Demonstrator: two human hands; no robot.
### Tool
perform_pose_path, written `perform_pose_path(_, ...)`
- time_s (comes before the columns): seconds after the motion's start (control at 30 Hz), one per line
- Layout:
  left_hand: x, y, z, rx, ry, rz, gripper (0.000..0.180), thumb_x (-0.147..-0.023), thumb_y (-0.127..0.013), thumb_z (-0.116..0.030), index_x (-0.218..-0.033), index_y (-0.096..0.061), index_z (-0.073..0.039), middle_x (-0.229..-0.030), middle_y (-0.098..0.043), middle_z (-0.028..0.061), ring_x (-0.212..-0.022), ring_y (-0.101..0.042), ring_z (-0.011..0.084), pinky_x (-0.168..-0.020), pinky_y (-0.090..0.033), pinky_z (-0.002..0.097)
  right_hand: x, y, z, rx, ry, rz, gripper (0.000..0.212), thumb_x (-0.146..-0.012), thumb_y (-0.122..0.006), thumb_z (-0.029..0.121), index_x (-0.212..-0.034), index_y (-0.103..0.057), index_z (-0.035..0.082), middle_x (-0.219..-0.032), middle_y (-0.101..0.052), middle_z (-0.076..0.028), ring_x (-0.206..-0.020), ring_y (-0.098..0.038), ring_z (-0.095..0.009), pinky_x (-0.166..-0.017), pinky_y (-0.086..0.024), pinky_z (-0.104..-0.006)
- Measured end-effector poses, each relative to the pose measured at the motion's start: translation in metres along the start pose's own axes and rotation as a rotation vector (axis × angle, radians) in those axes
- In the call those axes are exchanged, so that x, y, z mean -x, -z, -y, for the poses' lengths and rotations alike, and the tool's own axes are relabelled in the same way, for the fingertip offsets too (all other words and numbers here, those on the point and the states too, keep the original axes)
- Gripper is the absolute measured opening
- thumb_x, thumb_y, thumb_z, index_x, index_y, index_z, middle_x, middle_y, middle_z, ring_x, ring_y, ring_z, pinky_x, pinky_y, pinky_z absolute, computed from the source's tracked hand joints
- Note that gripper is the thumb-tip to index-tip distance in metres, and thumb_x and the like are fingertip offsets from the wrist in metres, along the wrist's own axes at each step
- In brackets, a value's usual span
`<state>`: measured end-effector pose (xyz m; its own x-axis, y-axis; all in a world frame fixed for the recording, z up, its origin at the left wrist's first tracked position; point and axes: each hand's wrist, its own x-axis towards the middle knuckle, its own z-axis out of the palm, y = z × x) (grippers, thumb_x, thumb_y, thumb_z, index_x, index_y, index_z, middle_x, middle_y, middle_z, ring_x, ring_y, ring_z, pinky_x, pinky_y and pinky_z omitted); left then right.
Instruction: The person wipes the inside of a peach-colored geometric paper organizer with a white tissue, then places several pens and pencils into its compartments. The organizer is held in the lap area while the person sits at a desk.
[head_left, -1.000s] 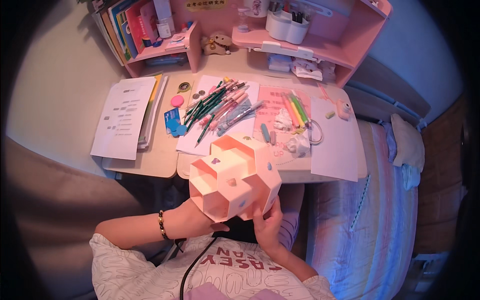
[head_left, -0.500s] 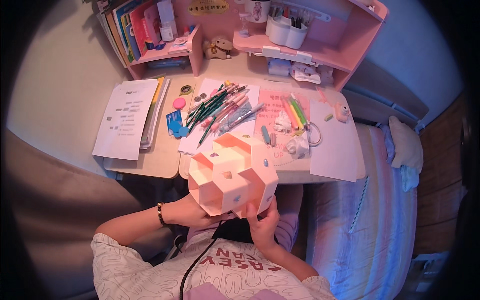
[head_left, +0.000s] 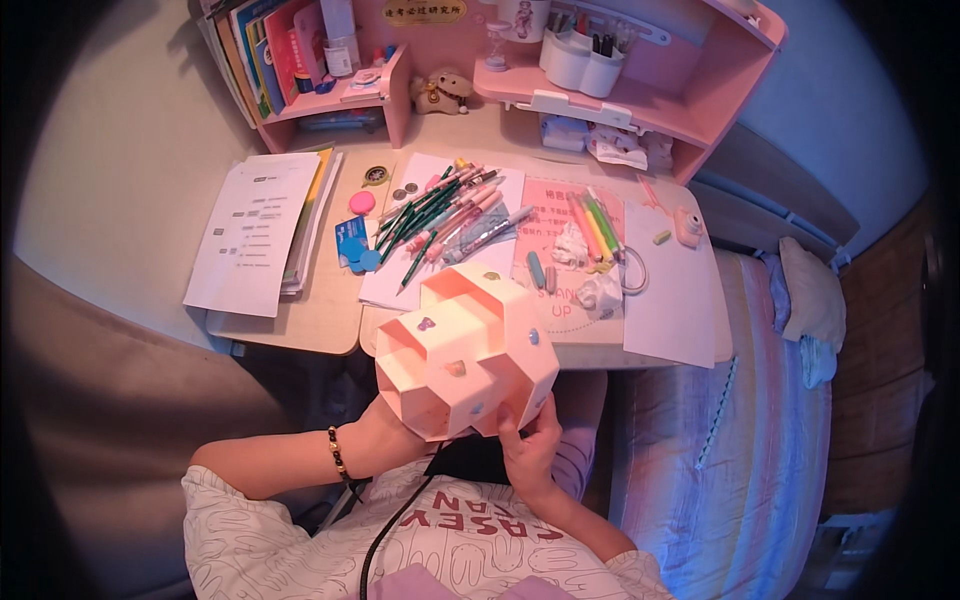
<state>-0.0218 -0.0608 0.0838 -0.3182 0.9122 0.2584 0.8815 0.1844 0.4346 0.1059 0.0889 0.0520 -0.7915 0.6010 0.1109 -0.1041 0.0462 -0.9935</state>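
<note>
Above my lap, in front of the desk edge, I hold a pale pink honeycomb-shaped pen holder [head_left: 480, 370]. Its hexagonal compartments face up and toward the left, and the ones I can look into hold nothing. Small coloured stickers dot its walls. My left hand [head_left: 392, 428] grips it from below at the lower left, with most of its fingers hidden behind it. At the lower right my right hand [head_left: 530, 448] pinches its edge, thumb on the near wall. A dark beaded bracelet [head_left: 336, 453] circles my left wrist.
On the desk, a heap of pencils and pens [head_left: 450, 215] lies on white paper. Right of it are highlighters [head_left: 598, 222], crumpled tissue [head_left: 600, 292] and a white sheet [head_left: 668, 300]. Stacked papers [head_left: 250, 235] sit at left. A pink shelf [head_left: 640, 95] stands behind, a bed [head_left: 730, 420] at right.
My left wrist has turned and shifted slightly right, bringing the bracelet lower. The pen holder has tilted a little in my hands. My right hand keeps its pinch.
</note>
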Motion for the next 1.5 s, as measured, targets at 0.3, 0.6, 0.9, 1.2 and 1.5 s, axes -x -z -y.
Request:
perform_pose_path(0.3,-0.024,0.026,0.002,0.117,-0.132,0.072,0.043,-0.081,-0.073,-0.024,-0.120,-0.061,-0.010,-0.123,-0.059,0.0121,-0.113,-0.057,0.0335,-0.096,-0.045,0.0437,0.004,0.003,0.002,0.007,-0.044,0.020,0.041,-0.096,-0.064,0.020,-0.126,-0.047,-0.003,-0.108,-0.062,-0.008,-0.096,-0.058,-0.010,-0.082,-0.047,-0.0240)
perform_pose_path(0.6,-0.037,0.049,0.010,0.346,-0.052,0.377,0.034,-0.089,-0.065,-0.024,-0.118,-0.060,-0.007,-0.113,-0.061,0.0163,-0.100,-0.061,0.0350,-0.087,-0.050,0.0399,0.002,0.001,0.007,-0.089,-0.076,0.012,0.045,-0.096,-0.065,0.023,-0.128,-0.046,-0.003,-0.111,-0.061,-0.007,-0.098,-0.058,-0.010,-0.084,-0.047,-0.0244)
perform_pose_path(0.9,-0.017,0.045,0.004,0.271,-0.104,0.311,0.037,-0.089,-0.068,-0.027,-0.120,-0.062,-0.009,-0.122,-0.060,0.0130,-0.113,-0.057,0.0310,-0.097,-0.045,0.0415,-0.004,0.000,0.003,-0.069,-0.089,0.075,0.039,-0.096,-0.064,0.016,-0.126,-0.048,-0.003,-0.112,-0.061,-0.007,-0.100,-0.058,-0.010,-0.086,-0.047,-0.0247)
perform_pose_path(1.2,-0.015,0.023,-0.005,0.094,-0.003,0.080,0.036,-0.083,-0.075,-0.029,-0.115,-0.065,-0.014,-0.117,-0.063,0.0078,-0.108,-0.059,0.0304,-0.092,-0.046,0.0423,0.002,0.000,0.003,0.035,-0.032,-0.012,0.035,-0.091,-0.068,0.015,-0.115,-0.052,-0.004,-0.096,-0.067,-0.013,-0.088,-0.064,-0.016,-0.079,-0.050,-0.0309)
perform_pose_path(1.5,-0.031,0.034,-0.003,0.199,-0.091,0.124,0.041,-0.084,-0.070,-0.026,-0.121,-0.060,-0.010,-0.123,-0.058,0.0121,-0.115,-0.055,0.0354,-0.096,-0.044,0.0483,0.006,0.003,0.007,-0.015,-0.071,0.012,0.040,-0.095,-0.066,0.021,-0.121,-0.049,-0.003,-0.104,-0.063,-0.009,-0.091,-0.060,-0.011,-0.078,-0.049,-0.0256)
